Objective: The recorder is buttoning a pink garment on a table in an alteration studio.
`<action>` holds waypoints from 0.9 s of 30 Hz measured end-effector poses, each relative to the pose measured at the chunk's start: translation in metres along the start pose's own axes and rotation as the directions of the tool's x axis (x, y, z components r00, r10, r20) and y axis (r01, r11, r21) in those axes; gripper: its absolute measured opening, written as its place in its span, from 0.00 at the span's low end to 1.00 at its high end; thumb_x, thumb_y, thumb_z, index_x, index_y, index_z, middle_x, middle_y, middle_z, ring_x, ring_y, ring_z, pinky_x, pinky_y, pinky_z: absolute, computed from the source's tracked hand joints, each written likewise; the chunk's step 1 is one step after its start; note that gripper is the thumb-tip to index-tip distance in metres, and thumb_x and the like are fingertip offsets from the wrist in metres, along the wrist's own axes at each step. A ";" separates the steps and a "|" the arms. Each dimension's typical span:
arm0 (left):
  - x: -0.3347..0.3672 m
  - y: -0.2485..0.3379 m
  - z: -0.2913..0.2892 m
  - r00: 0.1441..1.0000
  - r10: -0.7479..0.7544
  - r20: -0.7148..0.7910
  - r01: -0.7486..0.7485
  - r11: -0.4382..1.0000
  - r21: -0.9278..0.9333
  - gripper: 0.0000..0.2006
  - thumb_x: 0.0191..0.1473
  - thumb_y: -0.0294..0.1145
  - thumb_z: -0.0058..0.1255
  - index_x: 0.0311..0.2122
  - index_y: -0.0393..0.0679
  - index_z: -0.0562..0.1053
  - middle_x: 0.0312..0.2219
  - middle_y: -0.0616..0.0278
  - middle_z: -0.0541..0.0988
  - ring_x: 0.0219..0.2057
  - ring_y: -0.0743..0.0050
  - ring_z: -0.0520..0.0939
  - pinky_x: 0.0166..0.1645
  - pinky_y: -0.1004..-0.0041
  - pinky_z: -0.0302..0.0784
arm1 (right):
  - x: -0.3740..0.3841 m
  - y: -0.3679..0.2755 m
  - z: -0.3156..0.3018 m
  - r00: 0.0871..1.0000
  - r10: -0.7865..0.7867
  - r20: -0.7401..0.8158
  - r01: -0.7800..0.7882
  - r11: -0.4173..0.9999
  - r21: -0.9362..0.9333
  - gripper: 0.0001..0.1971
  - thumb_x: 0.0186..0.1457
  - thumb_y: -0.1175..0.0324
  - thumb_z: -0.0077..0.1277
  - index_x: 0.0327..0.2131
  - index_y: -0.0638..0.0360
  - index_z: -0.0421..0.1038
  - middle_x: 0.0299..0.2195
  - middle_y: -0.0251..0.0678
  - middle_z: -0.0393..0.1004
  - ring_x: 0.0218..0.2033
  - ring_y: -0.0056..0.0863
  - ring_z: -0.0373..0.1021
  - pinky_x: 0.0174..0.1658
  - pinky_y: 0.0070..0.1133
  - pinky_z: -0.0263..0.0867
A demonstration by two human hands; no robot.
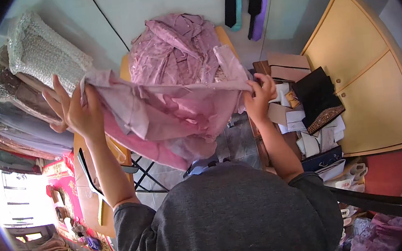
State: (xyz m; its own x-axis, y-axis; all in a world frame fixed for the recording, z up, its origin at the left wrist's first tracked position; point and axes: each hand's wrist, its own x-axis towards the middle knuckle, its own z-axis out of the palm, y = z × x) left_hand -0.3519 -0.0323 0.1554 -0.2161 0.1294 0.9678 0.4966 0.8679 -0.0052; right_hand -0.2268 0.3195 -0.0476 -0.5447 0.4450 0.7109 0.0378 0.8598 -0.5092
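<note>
So both arms are reaching up and out from the lower edge, stretching a pink garment (170,110) across mid-frame. Left hand (83,113) has one end pinched between thumb and finger, other fingers fanned wide; right hand (259,98) has the other end gripped, fingers curled in. Beyond it, upper centre, there's a heap of pink clothing (169,51) on a yellowish wooden table (225,38). Grey tiled floor (241,143) below, sparkly clothes (46,48) upper left, pale wooden cabinet (370,75) at right.
</note>
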 end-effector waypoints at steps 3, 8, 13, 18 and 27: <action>-0.010 -0.001 0.005 0.998 -0.052 0.043 0.049 0.997 0.057 0.06 0.42 0.29 0.53 0.27 0.46 0.80 0.55 0.60 0.66 0.60 0.41 0.54 0.61 0.54 0.48 | 0.024 -0.003 -0.018 0.995 -0.008 -0.104 0.012 0.999 0.033 0.12 0.36 0.74 0.54 0.30 0.53 0.75 0.46 0.32 0.64 0.54 0.41 0.50 0.55 0.36 0.39; -0.021 -0.006 0.019 0.994 -0.105 0.026 0.105 0.994 0.024 0.05 0.42 0.29 0.53 0.26 0.44 0.79 0.55 0.61 0.66 0.60 0.42 0.54 0.62 0.55 0.46 | 0.046 -0.011 -0.034 0.987 -0.040 -0.157 0.052 0.996 0.072 0.12 0.34 0.76 0.55 0.29 0.54 0.75 0.45 0.33 0.64 0.54 0.40 0.50 0.55 0.34 0.39; -0.027 -0.013 0.038 0.990 -0.121 0.079 0.119 0.993 0.020 0.06 0.45 0.30 0.53 0.23 0.41 0.77 0.52 0.62 0.70 0.60 0.46 0.55 0.63 0.57 0.42 | 0.074 -0.007 -0.034 0.962 -0.171 -0.212 0.198 0.974 0.111 0.09 0.32 0.77 0.57 0.23 0.57 0.73 0.39 0.33 0.66 0.49 0.41 0.54 0.54 0.35 0.46; -0.031 -0.027 0.067 0.988 -0.092 0.121 0.098 0.994 -0.042 0.10 0.48 0.31 0.50 0.19 0.40 0.74 0.51 0.63 0.71 0.60 0.47 0.57 0.63 0.60 0.40 | 0.105 -0.014 -0.019 0.933 -0.297 -0.204 0.318 0.945 0.080 0.05 0.33 0.74 0.55 0.20 0.59 0.71 0.36 0.33 0.67 0.47 0.40 0.56 0.52 0.33 0.51; 0.003 -0.066 0.162 0.984 -0.070 -0.163 0.035 0.978 -0.206 0.13 0.50 0.29 0.44 0.16 0.37 0.69 0.48 0.52 0.73 0.58 0.46 0.62 0.61 0.62 0.47 | 0.207 -0.038 0.048 0.833 -0.478 -0.277 0.508 0.860 0.043 0.05 0.40 0.64 0.53 0.22 0.52 0.73 0.39 0.34 0.66 0.47 0.40 0.57 0.51 0.33 0.51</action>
State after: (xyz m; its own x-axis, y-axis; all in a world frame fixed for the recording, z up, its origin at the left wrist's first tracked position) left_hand -0.5214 -0.0112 0.1180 -0.1107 -0.0111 0.9938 0.6510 0.7547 0.0810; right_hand -0.3812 0.3667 0.0956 -0.2400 0.0290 0.9703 -0.2797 0.9551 -0.0977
